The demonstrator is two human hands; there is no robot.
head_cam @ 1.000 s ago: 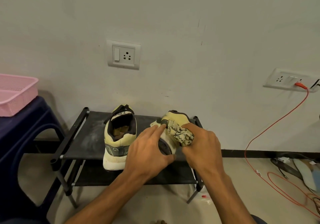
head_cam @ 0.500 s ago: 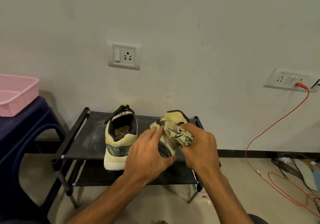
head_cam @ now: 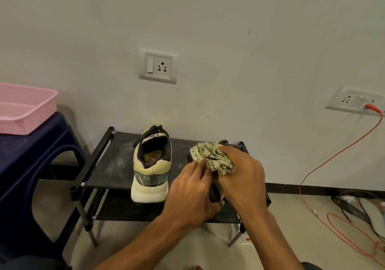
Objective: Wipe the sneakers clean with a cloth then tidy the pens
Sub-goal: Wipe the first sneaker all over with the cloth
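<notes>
Gripping cloth [head_cam: 217,160] w/ R hand [head_cam: 242,179], fingers curled tight round it. Pressing cloth on R shoe [head_cam: 194,153], tipped over, sole showing at far end. Holding that shoe w/ L hand [head_cam: 190,193], fingers bent round near end. Hands touching, over rt side of rack [head_cam: 112,165]. On rack top, just beside L hand: L shoe [head_cam: 151,172], upright, heel near. Far left: pink basket [head_cam: 27,108] on blue stool [head_cam: 25,157]. Rt: red wire [head_cam: 373,107], wall plug to floor.

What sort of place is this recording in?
Likely a room in a home: a low shoe rack with a sneaker stands against a plain wall, a socket plate above it, a pink basket on a blue stool beside it.
</notes>
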